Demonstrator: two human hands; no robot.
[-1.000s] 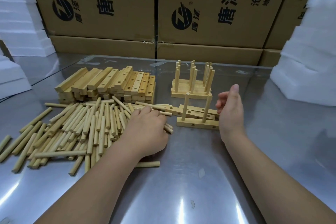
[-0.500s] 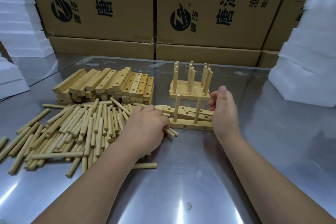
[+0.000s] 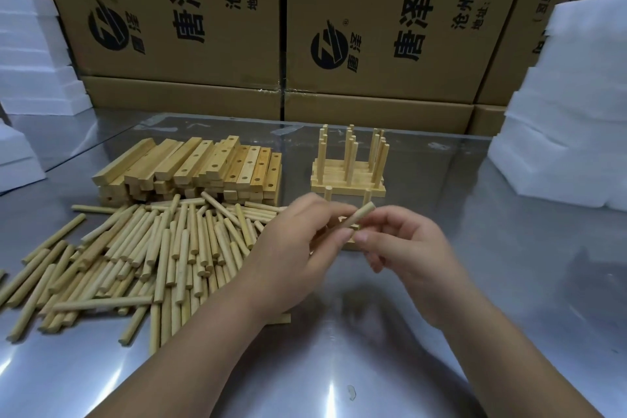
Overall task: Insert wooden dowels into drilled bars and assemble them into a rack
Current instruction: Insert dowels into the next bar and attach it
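Both my left hand [image 3: 298, 248] and right hand [image 3: 410, 254] pinch one dowel [image 3: 361, 214], at three o'clock from the loose pile [image 3: 169, 254]. Light, stiff, smooth: I'd grip mid-shaft, leaving its tip free.

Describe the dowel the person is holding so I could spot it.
Find the pile of loose dowels on the steel table. Just right of it, the left hand and right hand meet on one dowel, the only one lifted and tilted.

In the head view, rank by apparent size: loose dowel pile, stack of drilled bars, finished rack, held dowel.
1. loose dowel pile
2. stack of drilled bars
3. finished rack
4. held dowel, smallest though nearest the camera
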